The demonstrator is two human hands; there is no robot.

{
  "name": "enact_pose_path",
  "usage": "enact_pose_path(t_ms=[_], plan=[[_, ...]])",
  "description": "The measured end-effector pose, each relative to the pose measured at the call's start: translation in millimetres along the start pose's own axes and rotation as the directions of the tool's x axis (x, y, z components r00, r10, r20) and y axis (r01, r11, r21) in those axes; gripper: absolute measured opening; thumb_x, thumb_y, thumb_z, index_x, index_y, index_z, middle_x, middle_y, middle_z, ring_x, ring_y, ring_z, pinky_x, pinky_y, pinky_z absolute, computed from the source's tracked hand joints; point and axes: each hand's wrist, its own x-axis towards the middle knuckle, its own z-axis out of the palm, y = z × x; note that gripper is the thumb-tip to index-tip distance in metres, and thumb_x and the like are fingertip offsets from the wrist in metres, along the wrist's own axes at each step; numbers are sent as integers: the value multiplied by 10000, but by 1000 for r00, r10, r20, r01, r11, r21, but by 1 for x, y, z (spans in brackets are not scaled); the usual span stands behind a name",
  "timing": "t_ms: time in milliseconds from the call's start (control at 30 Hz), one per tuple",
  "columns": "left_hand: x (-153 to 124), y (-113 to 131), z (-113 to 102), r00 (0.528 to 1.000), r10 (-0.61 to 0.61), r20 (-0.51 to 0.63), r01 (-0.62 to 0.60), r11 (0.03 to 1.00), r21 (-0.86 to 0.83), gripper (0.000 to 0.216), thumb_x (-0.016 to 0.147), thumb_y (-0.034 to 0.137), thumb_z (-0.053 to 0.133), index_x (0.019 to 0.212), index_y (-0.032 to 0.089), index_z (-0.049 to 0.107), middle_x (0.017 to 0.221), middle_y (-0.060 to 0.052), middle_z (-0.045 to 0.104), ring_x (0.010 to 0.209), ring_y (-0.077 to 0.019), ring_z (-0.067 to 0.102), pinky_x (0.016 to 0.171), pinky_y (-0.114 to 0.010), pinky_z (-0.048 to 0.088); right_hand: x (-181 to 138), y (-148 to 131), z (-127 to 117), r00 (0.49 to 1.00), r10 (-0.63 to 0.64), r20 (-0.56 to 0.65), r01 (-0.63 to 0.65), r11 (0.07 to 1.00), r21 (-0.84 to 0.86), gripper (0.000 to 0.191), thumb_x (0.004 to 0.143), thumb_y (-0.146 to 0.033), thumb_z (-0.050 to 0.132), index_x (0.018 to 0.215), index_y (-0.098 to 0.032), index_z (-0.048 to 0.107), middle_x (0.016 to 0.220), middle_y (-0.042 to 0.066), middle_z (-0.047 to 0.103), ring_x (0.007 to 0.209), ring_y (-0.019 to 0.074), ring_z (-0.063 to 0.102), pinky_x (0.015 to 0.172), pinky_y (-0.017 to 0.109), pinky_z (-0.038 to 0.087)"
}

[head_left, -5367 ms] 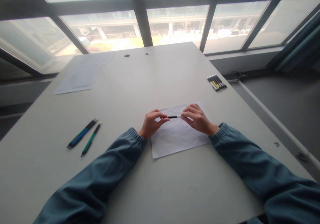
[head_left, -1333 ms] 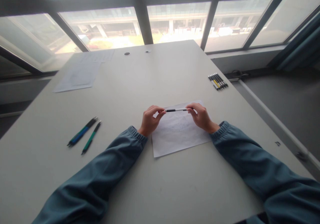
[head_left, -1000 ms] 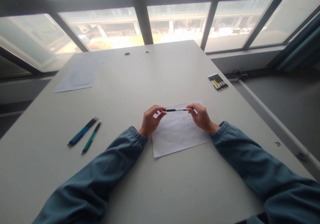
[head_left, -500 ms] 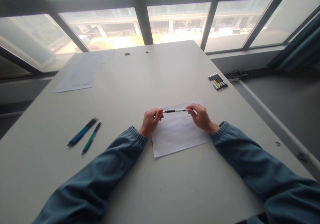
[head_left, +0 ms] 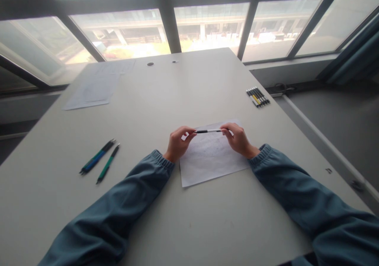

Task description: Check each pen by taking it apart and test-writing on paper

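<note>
A black-and-white pen [head_left: 208, 131] is held level between my two hands, above a sheet of paper [head_left: 213, 163] with faint markings. My left hand [head_left: 178, 141] pinches the pen's dark tip end between thumb and fingertips. At the white end, my right hand [head_left: 237, 138] grips the pen with thumb and index finger, and part of that end is hidden by the fingers. Both wrists rest near the paper's left and right edges.
Several pens [head_left: 258, 97], one with a yellow part, lie side by side at the table's right edge. On the left are blue and green pens [head_left: 97, 157] and a separate green pen [head_left: 108, 164]. Printed sheets [head_left: 91, 90] lie at the far left of the white table [head_left: 166, 218].
The fingers of my left hand have stretched from a curled position beside the pen tip to a pinch on it. My right hand and the pen have hardly moved.
</note>
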Motion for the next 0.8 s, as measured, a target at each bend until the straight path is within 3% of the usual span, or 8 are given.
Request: enact_pose_path(t_ms=[133,300,400,500,600,800], plan=[[0,-1,2,1000,17,25,-16,999,-50,157,899,331,698,970,192,699,892,-54,723,758,-142,656,696,-278,523,0,1,0,1000,9,2,-9,1000,1,301,1023,-432,481,899,-221,657,764,36,680,747,205,629,767,357,475],[-1,-5,2,997,-34,66,42,991,-125,408,887,428,702,1209,202,598,987,-65,706,843,-155,659,693,-261,504,-1,1,1,1000,-1,-1,1,1000,-3,287,1022,-415,489,894,-218,654,765,37,681,752,203,629,769,353,472],[-1,-5,1,992,-101,82,108,991,-85,346,993,489,499,1068,182,641,888,-52,678,815,-155,636,726,-273,484,0,0,0,1000,-8,0,8,1000,-5,281,1024,-403,488,895,-216,653,768,37,682,757,201,631,774,347,470],[-1,-4,-1,981,-152,118,156,988,-23,520,1025,534,364,767,166,627,703,-27,606,671,-142,564,678,-276,442,0,-2,-1,1000,-25,5,25,1000,-2,258,1024,-377,495,898,-213,650,776,37,687,760,198,632,781,342,462],[0,-4,-1,971,-186,152,187,982,6,597,1015,556,367,605,168,559,579,-3,533,560,-124,483,611,-273,388,1,-3,-2,998,-48,30,48,999,3,242,1025,-358,496,907,-211,648,791,42,693,760,198,628,786,346,455],[1,-1,-2,982,-125,144,128,992,-13,494,995,465,492,607,168,564,604,3,559,588,-118,503,631,-263,393,2,-6,-3,997,-52,62,52,999,6,273,1027,-380,481,897,-211,651,824,58,706,769,205,631,793,352,456]])
